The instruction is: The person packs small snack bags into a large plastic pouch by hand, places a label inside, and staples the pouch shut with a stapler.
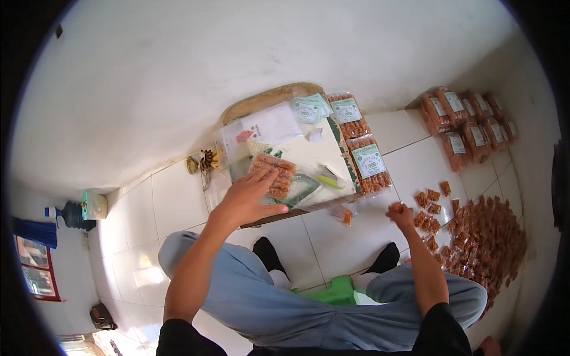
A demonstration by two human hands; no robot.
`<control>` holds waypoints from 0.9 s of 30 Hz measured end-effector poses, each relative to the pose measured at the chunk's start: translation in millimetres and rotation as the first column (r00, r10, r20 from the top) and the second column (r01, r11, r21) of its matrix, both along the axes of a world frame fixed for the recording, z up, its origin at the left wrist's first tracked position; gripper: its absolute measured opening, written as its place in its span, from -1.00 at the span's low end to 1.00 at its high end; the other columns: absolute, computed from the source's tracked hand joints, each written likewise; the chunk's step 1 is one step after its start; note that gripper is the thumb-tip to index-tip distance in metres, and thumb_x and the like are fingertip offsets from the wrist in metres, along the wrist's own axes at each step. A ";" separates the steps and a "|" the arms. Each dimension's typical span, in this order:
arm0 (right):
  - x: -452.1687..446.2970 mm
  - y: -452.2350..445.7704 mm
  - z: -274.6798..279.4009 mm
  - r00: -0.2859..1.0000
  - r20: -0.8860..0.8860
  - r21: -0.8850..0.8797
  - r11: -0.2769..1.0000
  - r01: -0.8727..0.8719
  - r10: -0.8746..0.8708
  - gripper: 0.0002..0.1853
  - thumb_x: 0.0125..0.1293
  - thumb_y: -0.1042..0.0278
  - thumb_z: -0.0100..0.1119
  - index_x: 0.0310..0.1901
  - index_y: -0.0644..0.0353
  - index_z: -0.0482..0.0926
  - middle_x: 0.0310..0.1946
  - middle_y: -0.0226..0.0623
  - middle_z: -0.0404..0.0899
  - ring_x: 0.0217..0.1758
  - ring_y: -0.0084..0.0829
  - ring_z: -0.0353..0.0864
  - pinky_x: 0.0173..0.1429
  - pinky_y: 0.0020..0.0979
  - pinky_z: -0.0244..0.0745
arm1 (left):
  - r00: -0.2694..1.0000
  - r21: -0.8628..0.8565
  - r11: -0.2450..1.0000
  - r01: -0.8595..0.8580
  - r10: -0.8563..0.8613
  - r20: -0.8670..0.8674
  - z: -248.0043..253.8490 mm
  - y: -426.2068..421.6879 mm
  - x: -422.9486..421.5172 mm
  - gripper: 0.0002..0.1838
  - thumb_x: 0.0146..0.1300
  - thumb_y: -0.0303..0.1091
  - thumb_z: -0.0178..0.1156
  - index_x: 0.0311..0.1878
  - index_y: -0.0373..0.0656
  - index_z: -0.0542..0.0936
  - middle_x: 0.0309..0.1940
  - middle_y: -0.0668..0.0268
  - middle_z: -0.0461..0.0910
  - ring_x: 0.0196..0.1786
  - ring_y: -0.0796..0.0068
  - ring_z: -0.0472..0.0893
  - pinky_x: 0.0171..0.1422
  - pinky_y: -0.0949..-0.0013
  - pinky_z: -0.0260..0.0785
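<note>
Currently the left hand (248, 196) rests palm down over a clear-wrapped bundle (285, 179) of orange-brown snack packets, which lies on the low table (303, 149) toward its near left side. Its fingers lie extended across the top of the wrapping, and its thumb stands out to the side, away from them. The right hand (404, 217) is off the table's right end, above the tiled floor, its fingers curled around a small snack packet (396, 207); exactly how the fingertips meet is too small to tell. Just beyond that hand, loose packets (426, 222) are scattered on the tiles, beside a large heap (488, 240) of similar ones. On the tabletop, a green cutter (328, 179) lies to the right of the bundle, while a sheaf of clear plastic bags (270, 127) and some pale green labels (312, 109) lie behind. Two labelled packs (369, 163) sit along the table's right edge, one behind the other. Farther right, more finished-looking packs (469, 127) stand grouped near the wall. A green stool (335, 292) shows between the person's legs, and bananas (209, 159) lie left of the table.
</note>
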State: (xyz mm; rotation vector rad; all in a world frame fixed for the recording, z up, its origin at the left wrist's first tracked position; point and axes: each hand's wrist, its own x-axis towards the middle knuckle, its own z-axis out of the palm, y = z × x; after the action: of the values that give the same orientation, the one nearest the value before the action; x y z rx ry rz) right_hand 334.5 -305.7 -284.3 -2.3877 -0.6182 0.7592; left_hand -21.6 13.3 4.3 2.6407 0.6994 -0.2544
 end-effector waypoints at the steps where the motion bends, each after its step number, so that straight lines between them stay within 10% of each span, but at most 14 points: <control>1: -0.2 13.5 22.7 0.981 -0.180 0.229 0.967 0.115 -0.074 -0.51 -0.01 0.21 0.50 -0.05 0.26 0.62 -0.25 -0.24 0.63 -0.23 -0.42 0.62 -0.06 -0.35 0.59 | 0.999 -0.041 0.999 -0.007 0.008 0.031 1.6 -5.2 2.7 -0.07 0.19 0.18 0.31 0.43 -0.31 0.26 0.44 0.01 0.24 0.46 0.06 0.28 0.49 0.21 0.17; 2: -3.4 25.9 45.3 0.967 -0.227 0.433 0.877 0.209 -0.118 -0.69 0.05 0.35 0.45 -0.21 0.34 0.63 -0.40 -0.30 0.65 -0.39 -0.56 0.60 -0.26 -0.51 0.52 | 0.999 -0.036 0.999 -0.011 0.012 0.043 3.2 -11.0 7.3 -0.07 0.19 0.18 0.31 0.43 -0.31 0.26 0.44 0.01 0.24 0.46 0.06 0.28 0.49 0.21 0.17; 8: -59.3 117.0 227.0 0.839 -0.453 0.671 0.736 0.096 0.303 -0.62 0.19 0.49 0.38 0.02 0.25 0.50 -0.16 -0.39 0.59 -0.10 -0.55 0.58 0.06 -0.46 0.51 | 0.944 -0.702 0.698 -0.144 0.311 0.115 9.7 -54.4 50.8 -0.20 0.35 0.23 0.13 0.38 -0.29 0.33 0.34 0.08 0.40 0.32 0.24 0.48 0.37 0.27 0.34; 10: -94.0 126.7 273.3 0.801 -0.380 0.688 0.721 -0.090 0.463 -0.56 0.17 0.44 0.42 0.07 0.23 0.50 -0.13 -0.37 0.58 0.00 -0.48 0.57 0.15 -0.39 0.48 | 0.780 -0.968 0.225 -0.111 0.623 0.056 2.8 -67.3 65.7 -0.28 0.44 0.20 -0.01 0.39 -0.25 0.32 0.22 0.12 0.51 0.24 0.32 0.53 0.33 0.26 0.38; 11: -108.7 128.4 288.2 0.786 -0.336 0.676 0.714 -0.182 0.519 -0.53 0.15 0.43 0.44 0.10 0.21 0.50 -0.07 -0.32 0.56 0.08 -0.44 0.55 0.18 -0.37 0.47 | 0.775 -0.967 0.234 -0.097 0.628 0.074 -0.6 -68.0 68.2 -0.28 0.44 0.20 -0.01 0.39 -0.25 0.32 0.22 0.12 0.51 0.24 0.32 0.53 0.33 0.26 0.38; 13: -130.6 127.2 302.7 0.769 -0.110 0.694 0.603 -0.394 0.630 -0.44 0.10 0.38 0.50 0.15 0.15 0.50 0.10 -0.20 0.41 0.26 -0.34 0.43 0.30 -0.28 0.41 | 0.733 -0.934 -0.251 0.253 0.680 0.016 -4.2 -71.9 68.8 -0.35 0.49 0.15 -0.06 0.38 -0.20 0.32 0.13 0.20 0.55 0.22 0.36 0.54 0.31 0.24 0.41; 18: -155.4 115.0 339.6 0.656 0.245 0.441 0.520 -0.732 0.714 -0.34 0.01 0.32 0.58 0.18 0.09 0.50 0.33 -0.08 0.11 0.42 -0.07 0.23 0.39 -0.15 0.37 | 0.734 -0.971 -0.168 0.168 0.679 0.010 16.1 -84.6 50.7 -0.53 0.50 -0.02 0.02 0.25 -0.16 0.47 0.09 0.31 0.56 0.10 0.49 0.59 0.23 0.37 0.44; 27: -150.2 86.3 371.0 0.757 0.138 0.240 0.719 -0.652 0.639 -0.38 0.07 0.45 0.52 0.19 0.15 0.47 0.12 -0.22 0.38 0.11 -0.31 0.60 0.16 -0.36 0.60 | 0.815 -0.996 0.049 -0.070 0.579 -0.029 14.6 -81.7 39.9 -0.51 0.50 -0.01 0.03 0.22 -0.23 0.51 0.05 0.28 0.60 -0.03 0.49 0.64 0.04 0.33 0.56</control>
State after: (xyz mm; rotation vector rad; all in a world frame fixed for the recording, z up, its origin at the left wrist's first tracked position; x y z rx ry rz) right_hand 184.3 -219.4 86.6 -1.9135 -1.5267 0.8244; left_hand 18.3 -68.4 18.9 1.0416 0.6300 0.0110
